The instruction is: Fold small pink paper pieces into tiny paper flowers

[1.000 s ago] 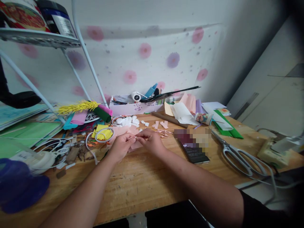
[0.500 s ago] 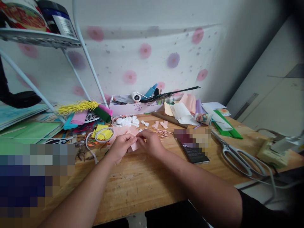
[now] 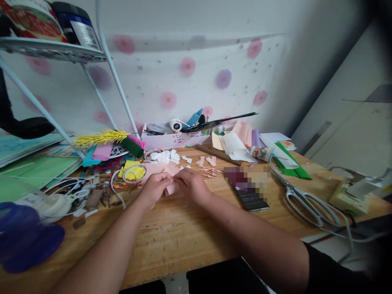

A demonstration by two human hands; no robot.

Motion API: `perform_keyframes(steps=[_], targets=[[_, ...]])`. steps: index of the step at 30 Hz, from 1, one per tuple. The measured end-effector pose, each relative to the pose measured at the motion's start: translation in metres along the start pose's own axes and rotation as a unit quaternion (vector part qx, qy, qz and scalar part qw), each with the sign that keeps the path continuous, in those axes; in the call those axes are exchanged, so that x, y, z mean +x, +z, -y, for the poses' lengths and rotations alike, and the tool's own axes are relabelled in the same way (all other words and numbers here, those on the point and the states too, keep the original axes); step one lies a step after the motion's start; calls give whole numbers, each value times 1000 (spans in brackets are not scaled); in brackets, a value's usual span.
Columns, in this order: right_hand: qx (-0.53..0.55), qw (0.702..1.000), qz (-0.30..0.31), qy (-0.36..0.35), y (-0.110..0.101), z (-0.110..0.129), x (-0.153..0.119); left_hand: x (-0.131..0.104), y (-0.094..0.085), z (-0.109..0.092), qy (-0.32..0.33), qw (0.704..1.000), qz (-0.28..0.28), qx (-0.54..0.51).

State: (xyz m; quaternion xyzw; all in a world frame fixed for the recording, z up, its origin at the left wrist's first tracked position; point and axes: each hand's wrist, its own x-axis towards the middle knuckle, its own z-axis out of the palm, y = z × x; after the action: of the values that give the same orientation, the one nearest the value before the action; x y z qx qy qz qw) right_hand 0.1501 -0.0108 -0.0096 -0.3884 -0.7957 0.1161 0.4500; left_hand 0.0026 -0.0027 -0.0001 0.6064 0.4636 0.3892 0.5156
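Note:
Over the middle of the table, my left hand (image 3: pixel 154 189) and my right hand (image 3: pixel 193 185) meet with their fingertips pinched together. Between them is a small piece of pale pink paper (image 3: pixel 171 189), its lower part showing below the fingers. Fingers cover the rest of it. Behind my hands lie a larger pink paper sheet (image 3: pixel 150 169), white paper pieces (image 3: pixel 165 157), small cut pink pieces (image 3: pixel 210 161) and thin twisted pink strips (image 3: pixel 211 172). A yellow paper piece (image 3: pixel 130 170) sits under a white ring-shaped roll to the left.
Large scissors (image 3: pixel 301 200) and a phone (image 3: pixel 251 198) lie to the right, near a power strip (image 3: pixel 349 198). At left are a glue gun-like white item (image 3: pixel 56 206), a purple object (image 3: pixel 29 239) and a white shelf (image 3: pixel 61 50). A long white box (image 3: pixel 171 141) stands behind.
My fingers have shifted slightly on the pink paper, the right hand's fingertips drawing closer over it. The view has moved a little; things on the table stay put.

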Motion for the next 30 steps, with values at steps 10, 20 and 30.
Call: perform_keyframes(steps=[10, 20, 30], targets=[[-10, 1000, -14, -10, -4, 2, 1, 0, 0, 5, 3, 995, 36, -90], [114, 993, -19, 18, -3, -3, 2, 1, -1, 6, 22, 992, 41, -121], [166, 979, -40, 110, 3, -2, 4, -1, -2, 1, 23, 994, 38, -97]])
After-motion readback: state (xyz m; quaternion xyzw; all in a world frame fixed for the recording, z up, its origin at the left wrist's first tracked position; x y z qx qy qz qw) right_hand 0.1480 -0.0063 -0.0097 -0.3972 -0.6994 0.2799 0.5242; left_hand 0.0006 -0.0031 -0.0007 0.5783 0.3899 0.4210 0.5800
